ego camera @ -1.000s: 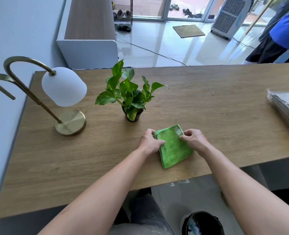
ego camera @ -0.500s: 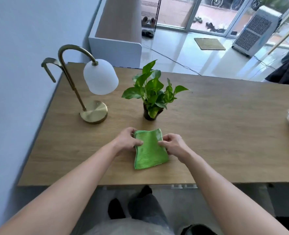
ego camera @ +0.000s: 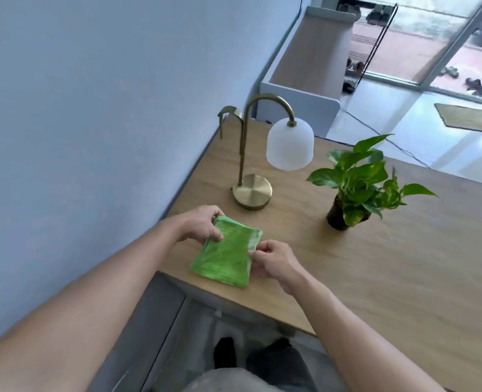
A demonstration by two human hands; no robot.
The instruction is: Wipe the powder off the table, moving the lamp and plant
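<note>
A folded green microfibre cloth (ego camera: 227, 252) is pinched at its edges by the left hand (ego camera: 201, 222) and right hand (ego camera: 273, 261) on the light wooden table (ego camera: 375, 264), near a brass lamp with a white shade (ego camera: 262, 154).

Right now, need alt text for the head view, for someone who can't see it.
Two bare hands hold a folded green cloth at the near edge of a wooden table: the left hand grips its far left corner, the right hand pinches its right edge. Beyond it stand a brass lamp with a white shade and, to its right, a small potted plant.
</note>
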